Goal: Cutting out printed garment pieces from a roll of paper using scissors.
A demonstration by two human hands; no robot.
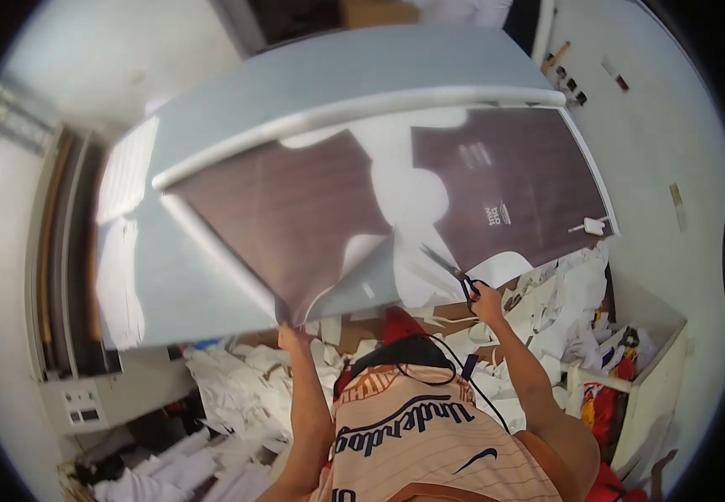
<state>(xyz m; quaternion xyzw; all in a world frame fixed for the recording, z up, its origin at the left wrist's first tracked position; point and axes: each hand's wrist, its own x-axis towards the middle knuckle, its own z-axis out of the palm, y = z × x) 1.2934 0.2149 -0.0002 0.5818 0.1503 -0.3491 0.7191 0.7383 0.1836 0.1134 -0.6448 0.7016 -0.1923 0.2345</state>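
Observation:
A large white sheet printed with brownish-purple jersey panels lies across the table, its far side running to a white roll. My left hand is closed on the gathered near corner of the sheet, at the table's front edge. From there the sheet's cut edge curls upward toward the middle. In my right hand is a pair of dark-handled scissors. Their blades point up and left, over the white part between the two panels. A small white object with a thin stem rests on the right panel's lower corner.
The blue-grey tabletop shows behind the roll. White paper strips lie on its left end. Heaps of white scraps fill the space below the front edge. An open-topped pale box with coloured pieces stands at right, near the wall.

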